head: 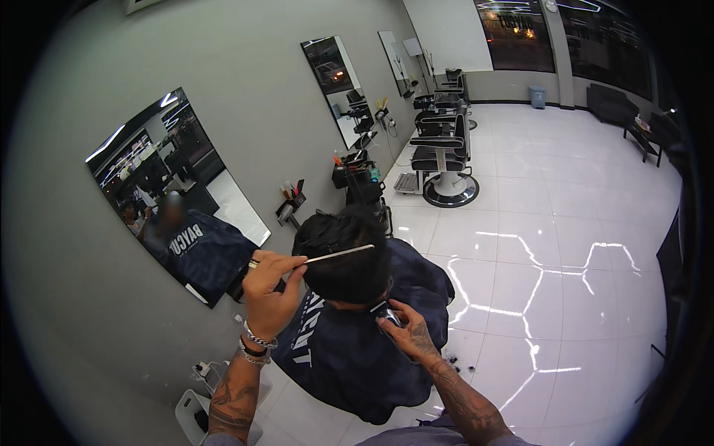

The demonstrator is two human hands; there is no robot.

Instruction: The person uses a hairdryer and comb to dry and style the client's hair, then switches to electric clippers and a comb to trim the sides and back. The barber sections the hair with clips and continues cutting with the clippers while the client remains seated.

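Observation:
Pinched between the thumb and fingers of my left hand (273,287) is a thin, light-coloured comb (341,253), held across the back of a seated person's dark hair (348,273). My right hand (410,329) grips a hair clipper (389,315), its head close to the hairline at the nape, low on the right side. Whether the blade touches hair cannot be made out. A dark blue barber cape (368,368) with white lettering drapes the person's shoulders and the chair beneath.
A wall mirror (178,200) hangs at left. Beside it is a holder (292,195) with combs and a hair dryer (287,213). A black tool trolley (360,178) stands ahead, before a barber chair (443,150). Hair clippings (454,361) lie on the white tiles at right; a white bin (192,415) stands lower left.

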